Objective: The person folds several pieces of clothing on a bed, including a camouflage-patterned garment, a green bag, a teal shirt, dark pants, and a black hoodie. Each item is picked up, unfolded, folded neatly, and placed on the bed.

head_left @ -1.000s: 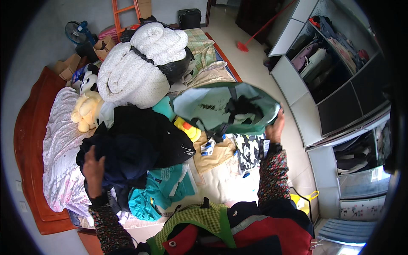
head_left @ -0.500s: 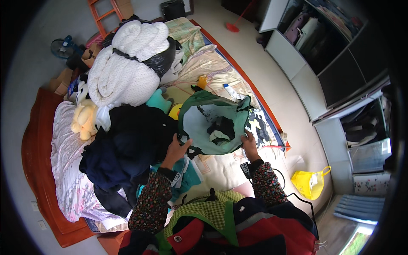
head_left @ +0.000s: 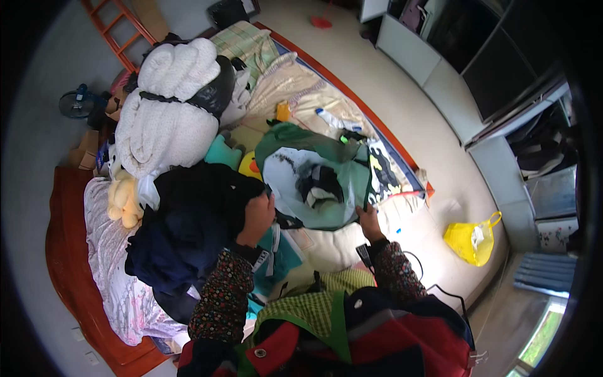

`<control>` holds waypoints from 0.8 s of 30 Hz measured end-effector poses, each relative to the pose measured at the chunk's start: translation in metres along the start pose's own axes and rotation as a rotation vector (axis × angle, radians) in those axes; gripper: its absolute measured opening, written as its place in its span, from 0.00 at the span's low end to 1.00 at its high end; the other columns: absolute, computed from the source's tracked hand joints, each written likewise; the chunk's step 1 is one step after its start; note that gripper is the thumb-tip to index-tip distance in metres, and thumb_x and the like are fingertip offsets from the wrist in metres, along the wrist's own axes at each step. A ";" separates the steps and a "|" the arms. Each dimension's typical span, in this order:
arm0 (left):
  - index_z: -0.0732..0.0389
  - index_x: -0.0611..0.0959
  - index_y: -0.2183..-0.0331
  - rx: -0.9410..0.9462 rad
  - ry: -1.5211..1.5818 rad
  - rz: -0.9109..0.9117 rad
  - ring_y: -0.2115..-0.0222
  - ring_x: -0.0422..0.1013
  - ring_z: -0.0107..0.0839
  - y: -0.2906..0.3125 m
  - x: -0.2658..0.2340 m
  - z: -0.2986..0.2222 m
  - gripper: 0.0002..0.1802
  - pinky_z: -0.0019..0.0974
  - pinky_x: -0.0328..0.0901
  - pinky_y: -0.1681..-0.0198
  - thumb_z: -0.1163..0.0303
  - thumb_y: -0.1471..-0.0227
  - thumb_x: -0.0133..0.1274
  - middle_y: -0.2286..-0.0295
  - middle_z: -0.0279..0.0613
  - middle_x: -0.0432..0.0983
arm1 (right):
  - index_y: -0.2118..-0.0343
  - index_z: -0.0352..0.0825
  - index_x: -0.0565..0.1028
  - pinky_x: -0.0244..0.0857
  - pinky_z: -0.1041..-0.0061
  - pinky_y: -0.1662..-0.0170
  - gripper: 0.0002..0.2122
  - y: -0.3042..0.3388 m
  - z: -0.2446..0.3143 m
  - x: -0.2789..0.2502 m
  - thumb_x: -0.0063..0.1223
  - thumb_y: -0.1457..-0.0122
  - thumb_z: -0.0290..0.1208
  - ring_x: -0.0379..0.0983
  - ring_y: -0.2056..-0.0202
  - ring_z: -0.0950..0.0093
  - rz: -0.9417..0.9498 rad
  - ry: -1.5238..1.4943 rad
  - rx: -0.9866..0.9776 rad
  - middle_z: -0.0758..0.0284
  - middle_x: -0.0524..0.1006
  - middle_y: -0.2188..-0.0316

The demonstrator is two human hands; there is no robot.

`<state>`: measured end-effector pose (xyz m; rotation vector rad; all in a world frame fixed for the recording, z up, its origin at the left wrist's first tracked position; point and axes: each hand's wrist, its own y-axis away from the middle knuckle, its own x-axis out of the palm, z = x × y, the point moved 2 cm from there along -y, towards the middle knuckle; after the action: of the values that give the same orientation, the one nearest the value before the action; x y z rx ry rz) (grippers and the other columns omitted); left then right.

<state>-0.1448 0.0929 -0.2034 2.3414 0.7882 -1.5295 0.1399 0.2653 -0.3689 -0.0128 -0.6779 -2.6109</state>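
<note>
A dark green bag [head_left: 308, 134] with a pale lining lies on the bed, its mouth turned toward me. Dark and whitish crumpled cloth [head_left: 320, 185] sits inside it. At its near left rim my left hand [head_left: 257, 217] is closed, against a heap of black clothes [head_left: 201, 195]; some of its fingers are hidden. My right hand [head_left: 369, 221] pinches the near right rim. A teal package [head_left: 279, 257] lies below the left hand. Just beyond the bag are a teal plush toy [head_left: 223, 151] and a yellow item [head_left: 249, 164].
A rolled white quilt [head_left: 166, 119] tied in black plastic fills the bed's far left. A pale yellow plush toy [head_left: 124, 200] rests near the wooden headboard [head_left: 66, 251]. On the floor at right stands a yellow bag [head_left: 468, 242], near open cabinets [head_left: 496, 169].
The view has shifted. The green bag's far side has sagged inward, narrowing its mouth. My left hand has moved slightly up and left along the rim, toward the black clothes; my right hand keeps its grip.
</note>
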 end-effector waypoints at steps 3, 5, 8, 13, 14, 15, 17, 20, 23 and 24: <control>0.68 0.77 0.71 0.047 0.103 0.030 0.75 0.72 0.58 0.002 -0.008 0.009 0.13 0.53 0.65 0.72 0.67 0.42 0.47 0.78 0.60 0.73 | 0.51 0.26 0.70 0.67 0.73 0.61 0.15 -0.002 0.002 0.008 0.48 0.40 0.24 0.72 0.64 0.74 -0.012 0.017 -0.023 0.62 0.77 0.62; 0.68 0.77 0.70 0.048 0.138 0.025 0.75 0.71 0.58 0.006 -0.011 0.012 0.13 0.53 0.65 0.73 0.67 0.42 0.47 0.78 0.61 0.73 | 0.51 0.26 0.70 0.68 0.73 0.62 0.15 -0.004 0.007 0.010 0.48 0.40 0.25 0.73 0.64 0.74 -0.040 0.090 -0.011 0.62 0.77 0.63; 0.69 0.76 0.69 0.042 0.169 0.033 0.75 0.71 0.59 0.011 -0.014 0.012 0.13 0.53 0.65 0.74 0.67 0.42 0.47 0.78 0.62 0.73 | 0.53 0.26 0.69 0.69 0.73 0.65 0.14 0.001 0.028 0.011 0.50 0.40 0.26 0.73 0.66 0.74 -0.039 0.170 -0.067 0.62 0.76 0.64; 0.70 0.76 0.66 -0.040 0.261 0.102 0.79 0.73 0.53 0.036 -0.020 0.007 0.13 0.48 0.67 0.76 0.68 0.42 0.46 0.81 0.58 0.73 | 0.56 0.28 0.72 0.69 0.64 0.60 0.13 0.037 0.106 0.023 0.51 0.44 0.24 0.74 0.64 0.60 -0.298 0.983 -0.527 0.56 0.76 0.62; 0.71 0.76 0.64 -0.082 0.296 0.127 0.80 0.74 0.51 0.045 -0.019 0.005 0.14 0.46 0.68 0.76 0.68 0.41 0.46 0.82 0.57 0.74 | 0.56 0.28 0.72 0.69 0.63 0.59 0.13 0.045 0.123 0.030 0.51 0.45 0.23 0.73 0.63 0.58 -0.238 0.980 -0.694 0.56 0.75 0.62; 0.72 0.76 0.63 -0.099 0.332 0.134 0.81 0.74 0.50 0.054 -0.020 0.002 0.14 0.45 0.68 0.77 0.68 0.41 0.45 0.83 0.55 0.74 | 0.56 0.29 0.73 0.68 0.62 0.58 0.13 0.051 0.137 0.038 0.51 0.46 0.22 0.73 0.62 0.56 -0.169 0.972 -0.846 0.55 0.75 0.61; 0.75 0.75 0.59 -0.117 0.363 0.192 0.84 0.74 0.43 0.068 -0.019 -0.004 0.16 0.42 0.70 0.78 0.68 0.40 0.44 0.86 0.50 0.74 | 0.56 0.32 0.74 0.67 0.62 0.54 0.16 0.048 0.148 0.067 0.51 0.50 0.19 0.71 0.58 0.55 0.120 0.905 -0.977 0.55 0.74 0.58; 0.75 0.74 0.58 -0.141 0.433 0.245 0.85 0.74 0.42 0.084 -0.017 -0.016 0.16 0.41 0.70 0.79 0.69 0.39 0.43 0.85 0.51 0.74 | 0.56 0.33 0.74 0.66 0.63 0.50 0.21 0.014 0.126 0.114 0.54 0.58 0.18 0.69 0.53 0.56 0.587 1.202 -0.899 0.56 0.73 0.59; 0.74 0.73 0.58 -0.245 0.521 0.279 0.85 0.74 0.40 0.095 -0.014 -0.025 0.15 0.41 0.69 0.80 0.70 0.39 0.44 0.84 0.51 0.75 | 0.56 0.38 0.76 0.69 0.65 0.55 0.19 -0.017 0.082 0.142 0.53 0.56 0.24 0.71 0.55 0.59 0.431 1.640 -1.068 0.60 0.74 0.59; 0.74 0.73 0.59 -0.217 0.524 0.284 0.85 0.74 0.39 0.098 -0.013 -0.028 0.15 0.41 0.70 0.80 0.70 0.40 0.44 0.84 0.51 0.75 | 0.57 0.38 0.76 0.69 0.65 0.57 0.19 -0.024 0.071 0.146 0.54 0.56 0.25 0.71 0.56 0.59 0.326 1.554 -1.261 0.60 0.74 0.59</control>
<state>-0.0729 0.0209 -0.1888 2.5701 0.6437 -0.6858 -0.0093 0.2569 -0.3001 1.1678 1.2959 -1.5196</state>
